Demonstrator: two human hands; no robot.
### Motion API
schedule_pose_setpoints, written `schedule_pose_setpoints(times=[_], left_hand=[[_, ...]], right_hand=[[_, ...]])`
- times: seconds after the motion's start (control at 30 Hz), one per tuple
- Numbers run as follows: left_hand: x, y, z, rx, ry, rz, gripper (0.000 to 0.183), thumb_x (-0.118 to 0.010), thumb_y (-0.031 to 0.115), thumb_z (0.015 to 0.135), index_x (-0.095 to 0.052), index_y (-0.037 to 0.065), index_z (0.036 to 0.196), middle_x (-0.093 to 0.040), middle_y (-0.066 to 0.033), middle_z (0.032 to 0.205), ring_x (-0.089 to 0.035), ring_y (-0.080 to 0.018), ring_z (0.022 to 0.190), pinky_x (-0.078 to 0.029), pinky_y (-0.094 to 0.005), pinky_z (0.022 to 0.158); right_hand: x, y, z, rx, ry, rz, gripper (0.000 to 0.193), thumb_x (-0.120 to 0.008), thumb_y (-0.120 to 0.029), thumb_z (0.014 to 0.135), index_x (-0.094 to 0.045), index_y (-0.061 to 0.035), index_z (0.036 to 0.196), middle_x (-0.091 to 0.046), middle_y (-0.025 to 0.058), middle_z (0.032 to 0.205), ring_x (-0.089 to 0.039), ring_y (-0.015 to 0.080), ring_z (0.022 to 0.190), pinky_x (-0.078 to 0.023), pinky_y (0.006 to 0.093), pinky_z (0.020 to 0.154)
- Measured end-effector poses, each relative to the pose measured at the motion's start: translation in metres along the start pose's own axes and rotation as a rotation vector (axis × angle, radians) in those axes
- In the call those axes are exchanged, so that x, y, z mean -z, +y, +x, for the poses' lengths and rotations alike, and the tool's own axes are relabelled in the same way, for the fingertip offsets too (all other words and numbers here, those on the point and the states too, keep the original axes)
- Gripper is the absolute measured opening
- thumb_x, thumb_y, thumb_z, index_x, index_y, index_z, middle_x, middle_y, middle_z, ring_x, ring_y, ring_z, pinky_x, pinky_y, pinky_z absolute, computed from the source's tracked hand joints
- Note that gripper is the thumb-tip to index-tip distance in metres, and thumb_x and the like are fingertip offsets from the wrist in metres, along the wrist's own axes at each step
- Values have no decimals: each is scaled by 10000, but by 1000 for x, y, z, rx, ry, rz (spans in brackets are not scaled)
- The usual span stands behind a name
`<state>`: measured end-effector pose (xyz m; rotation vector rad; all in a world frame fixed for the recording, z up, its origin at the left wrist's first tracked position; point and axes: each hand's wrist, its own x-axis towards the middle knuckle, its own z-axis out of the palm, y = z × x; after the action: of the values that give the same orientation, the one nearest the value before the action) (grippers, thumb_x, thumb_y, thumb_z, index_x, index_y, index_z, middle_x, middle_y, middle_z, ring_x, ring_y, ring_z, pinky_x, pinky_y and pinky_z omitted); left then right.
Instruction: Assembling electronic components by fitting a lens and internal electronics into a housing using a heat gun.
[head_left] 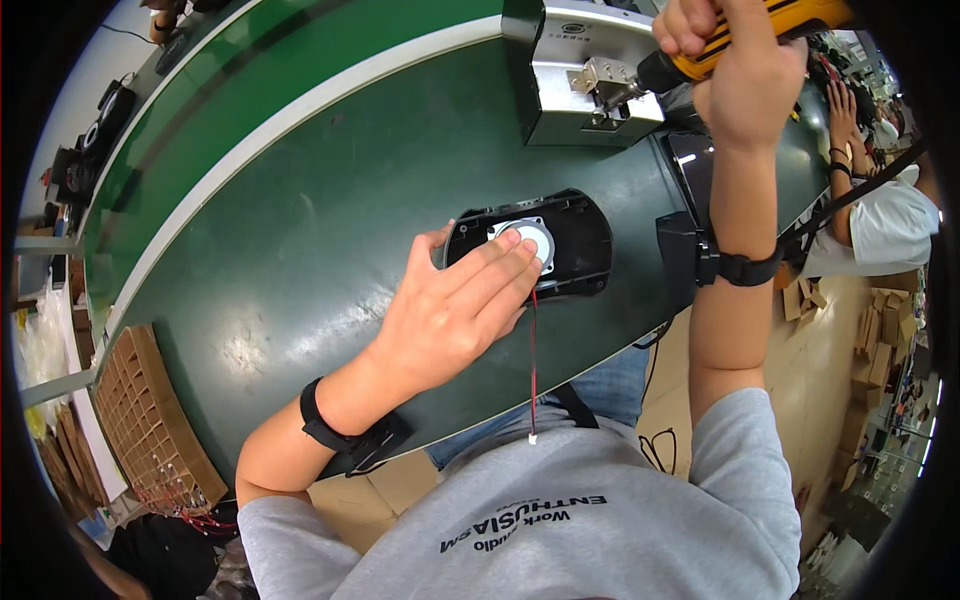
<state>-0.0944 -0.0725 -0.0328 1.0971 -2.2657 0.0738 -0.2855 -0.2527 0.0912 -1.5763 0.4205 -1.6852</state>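
The left hand (455, 310) hides part of the round speaker (530, 240).

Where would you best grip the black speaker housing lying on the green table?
Probably by the two long edges of the housing, coming from above at its right end. It lies flat, open side up, and the left hand covers its left part and the round metal speaker, while a thin wire trails off its near edge.

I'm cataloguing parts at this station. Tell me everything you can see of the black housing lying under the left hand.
The black housing is a rounded, oblong shell, apparently plastic, lying open side up on the dark green belt. Ribs and a raised rim line its inside. A round silver-white speaker part sits in its middle. The left hand lies over its left end, fingertips on the round part. A thin red and black wire hangs from it over the belt edge, ending in a small white plug.
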Motion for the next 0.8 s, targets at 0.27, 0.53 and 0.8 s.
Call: schedule_pose_setpoints(times=[0.27, 0.53, 0.8], left_hand=[[0, -7, 0, -25, 35, -10, 493, -855, 149, 692, -730, 60, 1160, -707, -54, 1259, -676, -209, 1205, -440, -453, 844], [-9, -8, -5, 24, 66, -32, 370, -842, 148, 737, -756, 111, 1095, -731, 15, 1174, -697, -147, 1156, -410, -436, 799], [-10, -4, -1, 48, 116, -17, 285, -844, 139, 770, -763, 116, 1042, -739, 24, 1125, -716, -133, 1104, -403, -420, 768]], right_hand=[[43, -28, -15, -124, -396, 232, 364, -519, -392, 1066, -640, -64, 1164, -570, -30, 797, -546, 88, 629, -448, 252, 594], [-23, -36, -72, -231, -532, 221, 371, -492, -389, 1072, -618, -80, 1233, -549, -39, 809, -523, 75, 629, -432, 246, 585], [9, -65, -80, -274, -645, 148, 392, -461, -384, 1078, -593, -99, 1312, -526, -49, 824, -497, 62, 628, -415, 239, 574]])
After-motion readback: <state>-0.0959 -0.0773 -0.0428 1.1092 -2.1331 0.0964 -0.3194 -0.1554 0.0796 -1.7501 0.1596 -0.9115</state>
